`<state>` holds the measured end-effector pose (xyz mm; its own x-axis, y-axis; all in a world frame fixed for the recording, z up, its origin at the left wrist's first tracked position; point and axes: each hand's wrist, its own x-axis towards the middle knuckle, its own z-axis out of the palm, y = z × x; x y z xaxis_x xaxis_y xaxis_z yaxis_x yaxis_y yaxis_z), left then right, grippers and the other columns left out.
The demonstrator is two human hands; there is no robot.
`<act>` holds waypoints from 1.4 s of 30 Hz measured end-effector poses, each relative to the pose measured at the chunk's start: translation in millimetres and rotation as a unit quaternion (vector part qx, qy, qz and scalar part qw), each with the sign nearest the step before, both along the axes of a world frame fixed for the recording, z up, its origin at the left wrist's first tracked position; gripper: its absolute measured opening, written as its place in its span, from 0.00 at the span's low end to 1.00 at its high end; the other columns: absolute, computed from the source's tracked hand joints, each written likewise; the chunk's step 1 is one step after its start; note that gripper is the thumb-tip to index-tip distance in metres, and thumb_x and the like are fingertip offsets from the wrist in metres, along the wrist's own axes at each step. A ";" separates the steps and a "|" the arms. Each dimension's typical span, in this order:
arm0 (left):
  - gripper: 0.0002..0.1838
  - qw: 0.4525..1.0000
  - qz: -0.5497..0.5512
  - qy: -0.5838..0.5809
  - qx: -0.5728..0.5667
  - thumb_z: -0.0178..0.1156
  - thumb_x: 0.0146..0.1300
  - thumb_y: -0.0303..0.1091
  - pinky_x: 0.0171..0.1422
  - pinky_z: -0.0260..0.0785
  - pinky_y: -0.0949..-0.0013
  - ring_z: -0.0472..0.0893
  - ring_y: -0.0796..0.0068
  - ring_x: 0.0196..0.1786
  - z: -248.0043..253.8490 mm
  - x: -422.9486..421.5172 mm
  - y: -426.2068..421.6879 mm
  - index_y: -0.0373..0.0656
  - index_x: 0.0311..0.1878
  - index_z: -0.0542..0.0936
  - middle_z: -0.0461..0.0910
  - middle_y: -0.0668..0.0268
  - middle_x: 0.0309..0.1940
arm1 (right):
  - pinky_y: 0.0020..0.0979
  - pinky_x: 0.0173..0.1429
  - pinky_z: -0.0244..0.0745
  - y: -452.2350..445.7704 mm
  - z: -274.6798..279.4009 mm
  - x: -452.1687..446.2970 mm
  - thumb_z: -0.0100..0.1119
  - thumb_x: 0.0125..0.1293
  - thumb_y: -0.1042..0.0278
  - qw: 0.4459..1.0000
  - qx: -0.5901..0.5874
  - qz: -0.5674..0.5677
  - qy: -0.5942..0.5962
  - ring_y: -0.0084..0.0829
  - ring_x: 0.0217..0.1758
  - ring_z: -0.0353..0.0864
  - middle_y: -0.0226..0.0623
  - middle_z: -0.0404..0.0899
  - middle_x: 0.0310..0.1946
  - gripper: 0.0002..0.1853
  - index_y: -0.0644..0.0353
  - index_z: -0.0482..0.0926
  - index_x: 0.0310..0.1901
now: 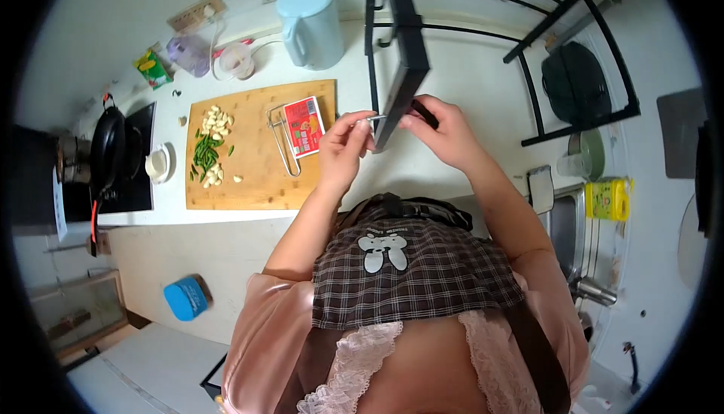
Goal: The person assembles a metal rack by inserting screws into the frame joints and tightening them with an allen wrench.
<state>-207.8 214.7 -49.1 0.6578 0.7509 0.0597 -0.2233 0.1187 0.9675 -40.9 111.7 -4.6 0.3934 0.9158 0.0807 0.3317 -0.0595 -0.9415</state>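
Observation:
My left hand [347, 146] is closed, its thumb and fingertips pinching a thin metal piece [375, 118] just left of the black rack post [407, 59]. Right of the post, my right hand [445, 133] closes on a black-handled tool [425, 115]. The post hides the space between both hands, so I cannot tell whether the metal belongs to the tool. Beside my left hand, a red-labelled card [305, 127] and a bent metal wire frame [281, 142] lie on a wooden cutting board [256, 188].
Garlic cloves [216, 121] and cut green peppers [205, 154] lie on the board. A light blue kettle [311, 26] stands behind it. At far left, a black pan [108, 146] sits by the stove. The black rack rises over the counter. A sink [564, 225] is at right.

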 end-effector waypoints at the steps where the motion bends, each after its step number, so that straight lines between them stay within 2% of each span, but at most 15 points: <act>1: 0.11 1.000 -0.003 0.009 0.008 0.52 0.70 0.32 0.28 0.60 0.81 0.73 0.85 0.27 -0.9 0.3 1.5 0.40 0.50 0.78 0.75 0.70 0.26 | 0.25 0.41 0.73 0.6 -1.9 0.4 0.59 0.63 0.68 0.999 0.002 0.012 0.042 0.21 0.35 0.78 0.35 0.82 0.32 0.13 0.67 0.77 0.45; 4: 0.11 0.999 -0.004 0.017 0.035 0.51 0.70 0.33 0.29 0.61 0.81 0.72 0.84 0.27 -5.0 2.1 5.6 0.41 0.50 0.78 0.75 0.71 0.27 | 0.24 0.39 0.72 2.5 -0.5 -5.8 0.59 0.62 0.71 0.992 0.058 0.014 0.109 0.18 0.34 0.77 0.32 0.82 0.32 0.09 0.67 0.78 0.41; 8: 0.10 0.997 -0.018 0.037 0.067 0.51 0.71 0.33 0.30 0.62 0.81 0.72 0.86 0.27 3.5 -2.4 8.1 0.40 0.49 0.77 0.74 0.71 0.26 | 0.24 0.39 0.72 1.3 0.5 -7.4 0.58 0.62 0.71 0.992 0.032 -0.002 0.123 0.19 0.33 0.77 0.32 0.82 0.31 0.09 0.67 0.78 0.41; 10: 0.09 0.995 -0.013 0.037 0.087 0.50 0.71 0.33 0.30 0.62 0.81 0.72 0.85 0.28 3.5 -3.3 8.2 0.40 0.48 0.77 0.74 0.71 0.26 | 0.23 0.43 0.72 0.8 2.5 -6.6 0.59 0.63 0.73 0.996 -0.009 0.024 0.080 0.18 0.37 0.77 0.32 0.82 0.34 0.09 0.67 0.78 0.43; 12: 0.09 0.993 -0.014 0.056 0.101 0.50 0.71 0.32 0.30 0.63 0.80 0.73 0.84 0.28 6.7 -0.5 5.7 0.40 0.47 0.77 0.74 0.70 0.26 | 0.22 0.42 0.72 2.0 -7.4 -6.2 0.59 0.63 0.72 0.995 -0.006 0.026 0.093 0.17 0.35 0.76 0.30 0.81 0.33 0.09 0.65 0.78 0.42; 14: 0.09 0.996 0.031 0.053 0.061 0.51 0.71 0.32 0.30 0.63 0.80 0.72 0.84 0.27 7.8 2.1 2.0 0.40 0.47 0.76 0.75 0.71 0.26 | 0.27 0.33 0.70 4.0 -13.4 -8.1 0.62 0.59 0.68 0.992 0.077 0.015 0.098 0.21 0.26 0.73 0.33 0.79 0.26 0.11 0.67 0.78 0.39; 18: 0.08 0.997 0.053 0.052 0.012 0.52 0.70 0.32 0.32 0.62 0.81 0.71 0.85 0.29 15.3 1.1 -3.1 0.39 0.47 0.76 0.76 0.71 0.30 | 0.22 0.36 0.70 4.5 -6.7 -6.9 0.62 0.61 0.70 0.996 0.043 0.012 0.076 0.16 0.30 0.72 0.27 0.78 0.29 0.11 0.64 0.78 0.43; 20: 0.08 0.997 0.051 0.046 0.019 0.54 0.69 0.31 0.33 0.61 0.82 0.70 0.86 0.29 15.7 -0.9 -4.2 0.39 0.46 0.76 0.76 0.71 0.31 | 0.22 0.33 0.69 6.3 -7.4 -7.6 0.63 0.59 0.69 0.991 0.056 0.027 0.115 0.17 0.28 0.70 0.26 0.77 0.27 0.12 0.64 0.78 0.43; 28: 0.10 0.991 0.115 0.039 0.057 0.60 0.65 0.30 0.33 0.57 0.84 0.67 0.91 0.30 10.2 1.2 -2.1 0.38 0.47 0.78 0.76 0.76 0.31 | 0.22 0.33 0.68 5.7 -11.2 -9.7 0.64 0.59 0.69 0.993 0.055 0.017 0.105 0.17 0.28 0.69 0.25 0.75 0.26 0.13 0.63 0.79 0.45; 30: 0.11 0.992 0.086 0.063 0.071 0.58 0.66 0.30 0.39 0.64 0.82 0.73 0.86 0.36 9.1 -4.1 0.6 0.35 0.49 0.78 0.80 0.67 0.38 | 0.22 0.33 0.68 5.8 -13.0 -11.4 0.64 0.59 0.69 0.993 0.056 0.016 0.102 0.17 0.28 0.69 0.25 0.74 0.26 0.13 0.63 0.79 0.45; 31: 0.11 0.992 0.087 0.063 0.073 0.58 0.66 0.30 0.39 0.64 0.82 0.73 0.86 0.36 9.8 -4.0 1.0 0.35 0.49 0.78 0.80 0.67 0.38 | 0.24 0.33 0.69 6.3 -15.0 -12.2 0.64 0.59 0.69 0.992 0.070 0.010 0.106 0.18 0.27 0.71 0.28 0.76 0.26 0.12 0.65 0.79 0.43; 32: 0.11 0.989 0.098 0.073 0.086 0.58 0.66 0.30 0.39 0.64 0.82 0.72 0.87 0.36 10.5 -2.3 1.0 0.34 0.48 0.78 0.80 0.68 0.37 | 0.25 0.32 0.70 6.6 -15.9 -12.6 0.63 0.58 0.69 0.990 0.084 0.003 0.109 0.20 0.26 0.72 0.31 0.78 0.26 0.11 0.66 0.78 0.40; 37: 0.10 0.972 0.122 0.119 0.162 0.59 0.66 0.31 0.38 0.63 0.83 0.70 0.88 0.33 20.5 0.9 -3.7 0.34 0.46 0.80 0.79 0.70 0.33 | 0.26 0.32 0.70 5.7 -13.7 -13.2 0.63 0.59 0.69 0.992 0.071 -0.001 0.104 0.20 0.26 0.72 0.32 0.78 0.26 0.11 0.66 0.79 0.40; 39: 0.10 0.943 0.134 0.183 0.245 0.60 0.65 0.31 0.37 0.63 0.83 0.70 0.88 0.31 24.4 -0.5 -3.4 0.34 0.45 0.80 0.78 0.72 0.31 | 0.26 0.33 0.70 4.9 -13.1 -13.7 0.63 0.59 0.69 0.992 0.074 -0.007 0.100 0.20 0.26 0.72 0.32 0.78 0.25 0.11 0.66 0.78 0.40; 42: 0.10 0.938 0.124 0.192 0.261 0.61 0.65 0.31 0.37 0.63 0.82 0.71 0.87 0.32 31.1 1.3 -6.6 0.34 0.43 0.81 0.79 0.72 0.31 | 0.26 0.33 0.70 4.9 -12.3 -14.2 0.63 0.59 0.69 0.992 0.083 -0.007 0.093 0.21 0.26 0.73 0.32 0.78 0.25 0.11 0.66 0.78 0.40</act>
